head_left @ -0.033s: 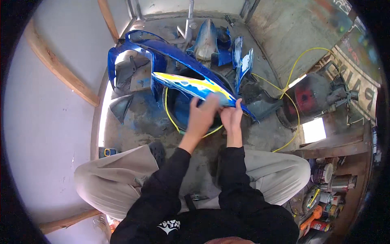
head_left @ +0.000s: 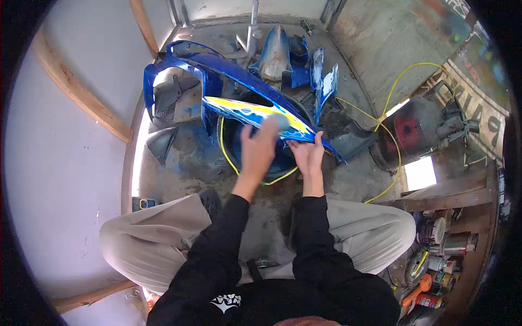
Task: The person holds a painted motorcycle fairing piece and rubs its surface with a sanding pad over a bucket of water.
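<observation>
A long, pointed motorcycle body panel [head_left: 247, 108] in blue, yellow and white lies slantwise over a dark round tub [head_left: 227, 138]. My right hand [head_left: 309, 156] grips its lower edge near the right end, thumb on top. Against the panel's face, my left hand [head_left: 258, 152] presses a greyish-teal pad [head_left: 282, 121]. Motion blurs both the pad and the fingers, so the pad's exact kind cannot be made out. Just behind is a larger blue fairing piece [head_left: 239, 71], running from the left past the tub to the right.
More panels stand at the back: a worn tapered one [head_left: 274, 57] and a blue-white strip [head_left: 328, 87]. A yellow hose [head_left: 399, 157] winds right toward a dark tank [head_left: 410, 130]. Cans and tools crowd a shelf [head_left: 473, 217] at lower right. A wall [head_left: 70, 163] borders the left.
My left hand has slid a little left along the panel with the pad. My right hand and the panel stay nearly where they were.
</observation>
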{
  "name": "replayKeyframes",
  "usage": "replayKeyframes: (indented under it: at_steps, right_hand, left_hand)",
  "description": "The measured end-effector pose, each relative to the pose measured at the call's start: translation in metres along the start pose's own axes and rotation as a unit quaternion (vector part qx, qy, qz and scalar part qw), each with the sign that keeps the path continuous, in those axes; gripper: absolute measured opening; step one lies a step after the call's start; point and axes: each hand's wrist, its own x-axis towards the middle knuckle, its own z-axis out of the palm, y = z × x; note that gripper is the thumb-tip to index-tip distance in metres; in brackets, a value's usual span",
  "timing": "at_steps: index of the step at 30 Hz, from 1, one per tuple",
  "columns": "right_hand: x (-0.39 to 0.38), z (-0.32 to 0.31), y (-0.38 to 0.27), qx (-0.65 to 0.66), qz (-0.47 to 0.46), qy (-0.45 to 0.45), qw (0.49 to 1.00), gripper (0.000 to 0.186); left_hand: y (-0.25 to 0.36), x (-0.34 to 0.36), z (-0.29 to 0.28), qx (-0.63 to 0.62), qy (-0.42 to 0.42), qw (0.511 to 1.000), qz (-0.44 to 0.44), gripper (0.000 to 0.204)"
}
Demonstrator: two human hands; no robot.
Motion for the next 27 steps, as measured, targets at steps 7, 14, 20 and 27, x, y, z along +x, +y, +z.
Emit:
replayKeyframes:
  at_steps: [7, 14, 20, 27]
  right_hand:
    - [0.006, 0.005, 0.014, -0.027, -0.005, -0.011, 1.000, 0.088]
    - [-0.004, 0.006, 0.004, -0.001, -0.004, 0.006, 1.000, 0.083]
    - [0.001, -0.004, 0.007, -0.028, -0.013, -0.002, 1.000, 0.085]
    - [-0.005, -0.007, 0.000, -0.029, -0.013, -0.015, 0.999, 0.086]
  left_hand:
    - [-0.005, -0.011, 0.002, -0.008, 0.046, 0.995, -0.090, 0.042]
    - [-0.004, 0.011, -0.015, -0.006, 0.026, 0.997, -0.067, 0.040]
    - [-0.014, 0.009, -0.010, -0.013, 0.032, 0.991, -0.129, 0.038]
    - [0.009, 0.010, 0.005, 0.015, -0.015, 0.999, -0.033, 0.039]
